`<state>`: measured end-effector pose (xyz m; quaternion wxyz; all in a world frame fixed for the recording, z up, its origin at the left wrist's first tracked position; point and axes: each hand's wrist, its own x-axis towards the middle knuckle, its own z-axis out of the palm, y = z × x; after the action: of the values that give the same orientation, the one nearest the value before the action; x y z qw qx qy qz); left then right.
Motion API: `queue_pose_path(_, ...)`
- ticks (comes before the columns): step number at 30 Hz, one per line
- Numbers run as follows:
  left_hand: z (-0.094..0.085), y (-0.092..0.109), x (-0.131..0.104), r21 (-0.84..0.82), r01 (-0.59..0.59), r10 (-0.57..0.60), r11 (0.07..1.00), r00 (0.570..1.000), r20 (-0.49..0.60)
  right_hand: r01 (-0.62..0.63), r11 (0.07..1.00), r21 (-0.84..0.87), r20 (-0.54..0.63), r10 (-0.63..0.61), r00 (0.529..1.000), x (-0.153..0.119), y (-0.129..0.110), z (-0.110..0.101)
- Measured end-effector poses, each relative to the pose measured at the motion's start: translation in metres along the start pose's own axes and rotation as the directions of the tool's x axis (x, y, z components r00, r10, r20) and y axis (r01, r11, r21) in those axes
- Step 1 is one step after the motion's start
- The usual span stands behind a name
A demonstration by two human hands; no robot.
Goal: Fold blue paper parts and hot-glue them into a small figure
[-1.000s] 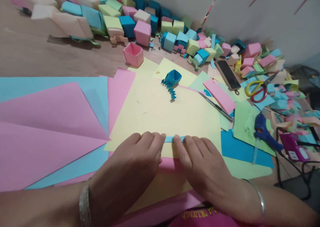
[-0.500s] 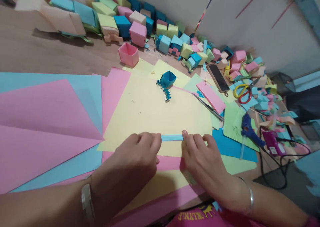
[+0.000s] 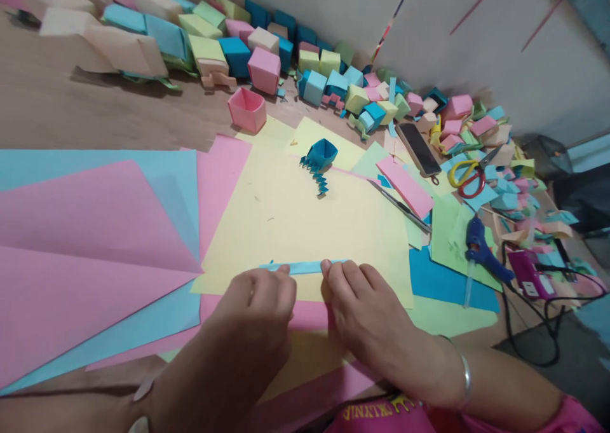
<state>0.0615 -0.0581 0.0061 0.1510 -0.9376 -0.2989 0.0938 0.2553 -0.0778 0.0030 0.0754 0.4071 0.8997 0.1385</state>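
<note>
A narrow light blue paper strip lies across the yellow sheet. My left hand has its fingers closed on the strip left of its middle, and the strip's left end shows beyond them. My right hand pinches it farther right, with a short bit showing past the thumb. Beyond the hands stands a small dark blue paper cup with zigzag folded strips beside it. An open pink paper box is farther back.
Pink and light blue sheets spread at left. To the right are a craft knife, a phone, scissors, a blue glue gun and its cable. Folded paper boxes line the wall.
Both hands have shifted slightly along the strip, the right one leftward. The strip's left end now shows past my left hand. The whole view has moved a little.
</note>
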Motion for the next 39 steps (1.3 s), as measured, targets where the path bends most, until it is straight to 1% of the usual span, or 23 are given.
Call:
queue_pose_path(2,0.0,0.003,-0.004,0.019,0.047,-0.048,0.999,0.998,0.03,0.003,1.0,0.015,-0.004,-0.003,1.0,0.0,0.002,-0.002)
queue_pose_path(6,0.001,0.0,-0.009,0.033,0.158,-0.159,0.987,0.987,0.029,0.011,1.0,0.012,-0.007,-0.011,1.0,0.002,0.005,-0.005)
queue_pose_path(9,-0.001,-0.01,-0.01,-0.037,0.134,-0.133,0.99,0.991,0.009,0.017,1.0,-0.021,-0.028,-0.017,0.999,0.005,0.004,-0.008)
queue_pose_path(12,-0.007,-0.028,-0.007,-0.169,0.133,-0.134,0.977,0.991,0.001,0.018,0.999,-0.031,-0.033,-0.019,0.999,0.011,0.003,-0.011)
queue_pose_path(15,-0.017,-0.054,0.0,-0.323,0.157,-0.152,0.933,0.988,0.04,-0.026,0.999,0.023,-0.027,0.027,0.999,0.02,0.007,-0.013)
queue_pose_path(17,-0.021,-0.072,0.009,-0.417,0.212,-0.21,0.884,0.976,0.049,-0.1,0.99,0.1,0.013,0.099,0.995,0.027,0.019,-0.014)
queue_pose_path(19,-0.02,-0.089,0.019,-0.51,0.282,-0.318,0.813,0.948,0.017,-0.184,0.958,0.221,0.083,0.17,0.982,0.035,0.037,-0.016)
queue_pose_path(20,-0.017,-0.096,0.024,-0.584,0.298,-0.368,0.755,0.93,-0.001,-0.224,0.926,0.304,0.101,0.203,0.974,0.039,0.047,-0.017)
queue_pose_path(21,-0.014,-0.102,0.03,-0.686,0.316,-0.426,0.656,0.905,0.01,-0.256,0.877,0.407,0.093,0.238,0.967,0.044,0.056,-0.018)
queue_pose_path(22,-0.011,-0.106,0.035,-0.791,0.337,-0.502,0.511,0.864,0.044,-0.273,0.805,0.527,0.069,0.279,0.958,0.05,0.063,-0.019)
queue_pose_path(23,-0.009,-0.109,0.039,-0.893,0.319,-0.547,0.318,0.831,0.102,-0.268,0.711,0.65,0.046,0.316,0.948,0.056,0.069,-0.02)
queue_pose_path(24,-0.007,-0.111,0.043,-0.959,0.267,-0.545,0.099,0.821,0.172,-0.246,0.603,0.759,0.029,0.346,0.938,0.062,0.071,-0.02)
queue_pose_path(25,-0.006,-0.111,0.045,-0.971,0.221,-0.501,-0.09,0.833,0.236,-0.21,0.491,0.845,0.022,0.362,0.932,0.069,0.071,-0.02)
queue_pose_path(26,-0.005,-0.11,0.047,-0.956,0.18,-0.464,-0.231,0.843,0.271,-0.173,0.386,0.906,0.024,0.362,0.932,0.076,0.068,-0.019)
queue_pose_path(27,-0.005,-0.108,0.047,-0.929,0.158,-0.463,-0.333,0.832,0.307,-0.145,0.297,0.944,0.03,0.36,0.932,0.082,0.063,-0.016)
queue_pose_path(28,-0.004,-0.106,0.048,-0.904,0.15,-0.475,-0.4,0.81,0.345,-0.124,0.228,0.966,0.035,0.362,0.931,0.088,0.058,-0.013)
queue_pose_path(30,-0.002,-0.103,0.047,-0.878,0.132,-0.525,-0.46,0.758,0.388,-0.082,0.14,0.987,0.025,0.368,0.93,0.096,0.047,-0.004)
queue_pose_path(31,0.0,-0.102,0.046,-0.869,0.122,-0.539,-0.48,0.74,0.401,-0.043,0.122,0.992,-0.006,0.375,0.927,0.098,0.043,0.002)
queue_pose_path(32,0.002,-0.102,0.046,-0.857,0.111,-0.542,-0.504,0.732,0.414,0.018,0.134,0.991,-0.068,0.385,0.92,0.099,0.041,0.007)
queue_pose_path(33,0.004,-0.103,0.046,-0.839,0.102,-0.53,-0.535,0.733,0.427,0.095,0.173,0.98,-0.157,0.391,0.907,0.099,0.041,0.012)
queue_pose_path(36,0.01,-0.106,0.047,-0.766,0.084,-0.461,-0.638,0.755,0.466,0.312,0.383,0.869,-0.445,0.332,0.831,0.099,0.046,0.024)
queue_pose_path(37,0.012,-0.107,0.048,-0.749,0.083,-0.441,-0.658,0.763,0.472,0.35,0.44,0.827,-0.503,0.301,0.81,0.098,0.048,0.026)
queue_pose_path(39,0.014,-0.106,0.048,-0.739,0.096,-0.412,-0.667,0.779,0.473,0.379,0.524,0.762,-0.569,0.265,0.778,0.097,0.052,0.028)
